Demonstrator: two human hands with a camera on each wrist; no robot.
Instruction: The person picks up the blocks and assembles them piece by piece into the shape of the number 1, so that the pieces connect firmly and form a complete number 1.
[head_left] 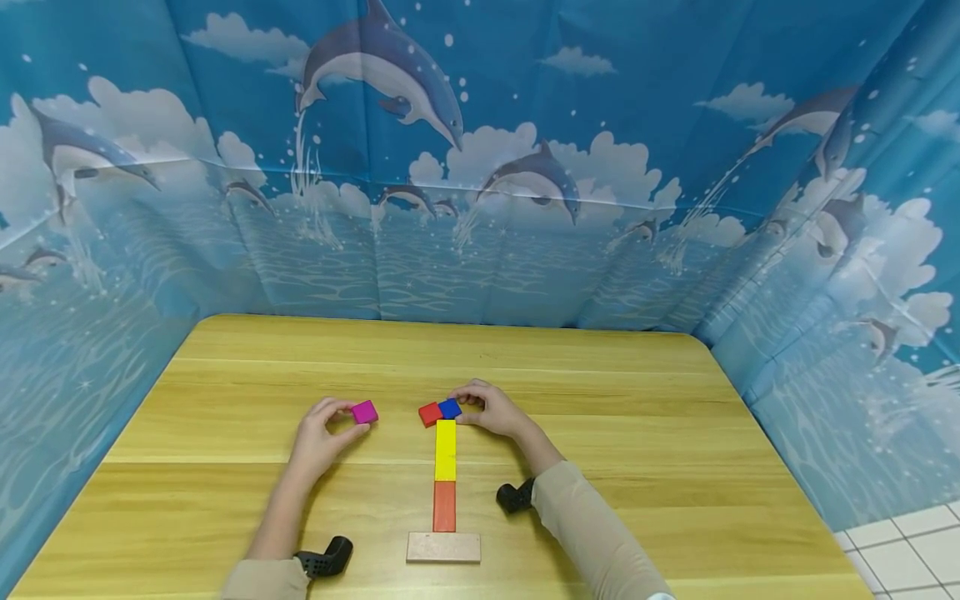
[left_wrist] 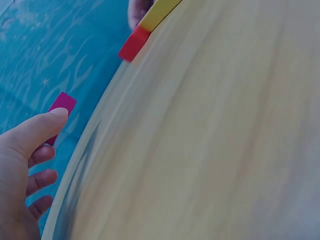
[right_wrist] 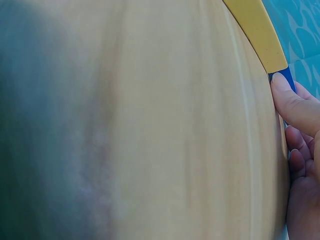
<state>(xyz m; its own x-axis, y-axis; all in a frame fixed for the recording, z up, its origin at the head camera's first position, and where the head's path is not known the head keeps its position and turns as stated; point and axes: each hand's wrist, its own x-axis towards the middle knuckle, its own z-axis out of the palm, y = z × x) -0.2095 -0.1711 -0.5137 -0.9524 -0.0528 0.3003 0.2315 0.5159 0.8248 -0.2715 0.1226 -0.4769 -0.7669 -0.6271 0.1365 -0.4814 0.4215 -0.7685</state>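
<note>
Between thumb and fingers, my left hand (head_left: pixel 321 435) pinches a magenta block (head_left: pixel 365 412), left of a line of blocks. My right hand (head_left: pixel 492 410) pinches a small blue block (head_left: pixel 450 408) at the far end of that line. Directly left of the blue one, a red block (head_left: pixel 430 414) sits turned at an angle. Both meet the top of a long yellow block (head_left: pixel 446 450). Below the yellow comes an orange-red block (head_left: pixel 445 507), then a plain wooden block (head_left: pixel 443 547) lying crosswise. In the right wrist view my thumb covers part of the blue block (right_wrist: pixel 287 77).
The blocks lie on a yellow wood-grain table (head_left: pixel 637 433). A blue dolphin-print curtain (head_left: pixel 480 208) hangs behind and along the sides. Black wrist devices stick out near the left sleeve (head_left: pixel 266 579) and right sleeve (head_left: pixel 592 525). White floor tiles (head_left: pixel 903 554) show at the lower right.
</note>
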